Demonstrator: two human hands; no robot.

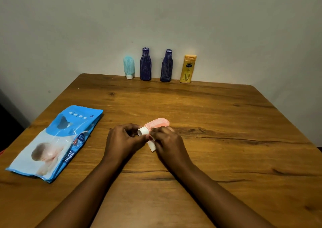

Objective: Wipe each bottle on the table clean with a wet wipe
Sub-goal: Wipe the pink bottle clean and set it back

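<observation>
A pink tube bottle (158, 122) with a white cap (143, 131) lies at the table's middle, cap toward me. My left hand (124, 140) pinches the cap end. My right hand (168, 141) holds a white wet wipe (152, 145) against the bottle's near side. Along the far edge, against the wall, stand a light blue tube (129, 67), two dark blue bottles (145, 64) (166, 66) and a yellow lotion bottle (188, 69).
A blue wet wipe pack (55, 142) lies flat on the wooden table (226, 140) at the left, its flap partly lifted. A plain wall rises right behind the row of bottles.
</observation>
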